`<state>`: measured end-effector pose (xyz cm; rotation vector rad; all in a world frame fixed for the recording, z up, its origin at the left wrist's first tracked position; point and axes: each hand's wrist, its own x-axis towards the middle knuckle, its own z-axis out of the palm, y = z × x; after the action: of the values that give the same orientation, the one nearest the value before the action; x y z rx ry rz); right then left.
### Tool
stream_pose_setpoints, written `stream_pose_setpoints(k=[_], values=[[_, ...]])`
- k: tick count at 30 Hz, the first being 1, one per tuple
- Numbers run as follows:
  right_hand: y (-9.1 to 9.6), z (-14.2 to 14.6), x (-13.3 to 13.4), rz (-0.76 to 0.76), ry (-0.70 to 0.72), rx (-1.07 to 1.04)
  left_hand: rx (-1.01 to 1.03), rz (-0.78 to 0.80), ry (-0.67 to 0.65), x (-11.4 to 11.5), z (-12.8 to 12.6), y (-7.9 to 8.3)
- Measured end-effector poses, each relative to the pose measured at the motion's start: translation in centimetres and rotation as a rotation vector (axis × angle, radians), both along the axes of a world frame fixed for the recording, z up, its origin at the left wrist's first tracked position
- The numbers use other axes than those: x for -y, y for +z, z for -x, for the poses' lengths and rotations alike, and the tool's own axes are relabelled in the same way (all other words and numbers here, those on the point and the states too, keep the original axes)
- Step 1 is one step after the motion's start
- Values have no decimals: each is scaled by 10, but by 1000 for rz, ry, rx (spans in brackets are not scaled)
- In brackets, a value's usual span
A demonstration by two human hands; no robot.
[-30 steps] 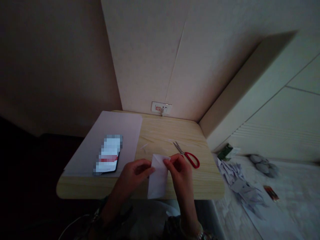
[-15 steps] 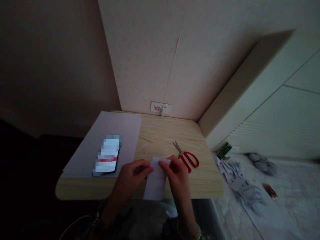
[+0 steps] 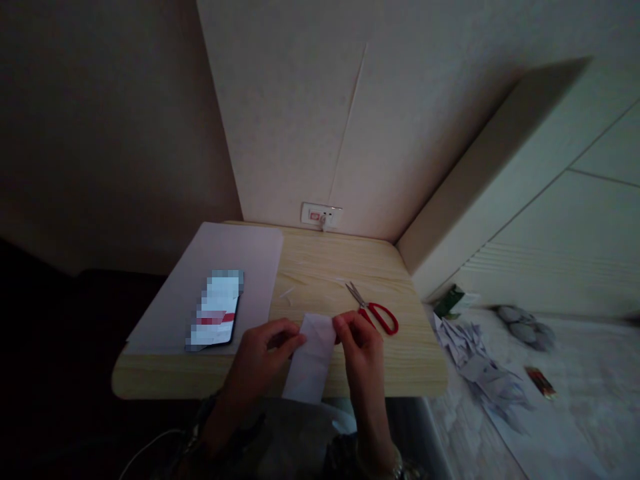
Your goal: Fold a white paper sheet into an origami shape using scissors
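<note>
I see the left hand (image 3: 263, 348) and right hand (image 3: 363, 340) pinching the paper (image 3: 310, 363) at opposite edges; an uneven tug might tear it.

Bare left hand (image 3: 267, 350), bare right hand (image 3: 361, 337), dark mottled sleeves (image 3: 343, 455), pale shiny wristband (image 3: 397, 463) on the right

Paper strip (image 3: 309, 363): white, narrow, roughly rectangular, faintly creased toward its far end. Left edge pinched by left grip (image 3: 265, 350), far right corner by right grip (image 3: 361, 341). Near end reaches the front edge of the counter (image 3: 400, 377).
</note>
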<state>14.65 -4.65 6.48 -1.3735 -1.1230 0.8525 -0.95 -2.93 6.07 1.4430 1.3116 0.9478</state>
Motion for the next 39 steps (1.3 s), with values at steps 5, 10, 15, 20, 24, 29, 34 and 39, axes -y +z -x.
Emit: stream_pose_setpoints(k=[5, 10, 15, 20, 24, 29, 34, 39], values=[[-4, 4, -1, 34, 97, -72, 21, -34, 81, -1, 2, -1], [-7, 11, -1, 143, 173, -109, 71, -18, 142, 0, 4, 0], [-9, 12, -2, 175, 227, -114, 142, -39, 218, -1, 3, -1], [-12, 14, -2, 229, 260, -97, 190, -40, 295, 0, 3, -3], [-12, 17, -1, 211, 267, -83, 233, -45, 350, -1, 4, -2], [-13, 16, -4, 167, 205, -117, 258, -12, 366, -3, 5, 1], [-10, 0, -4, 72, 53, -29, 213, 154, 166, -6, 8, 5], [0, -10, 0, 41, 159, 137, 200, 206, 54, -9, 13, 10]])
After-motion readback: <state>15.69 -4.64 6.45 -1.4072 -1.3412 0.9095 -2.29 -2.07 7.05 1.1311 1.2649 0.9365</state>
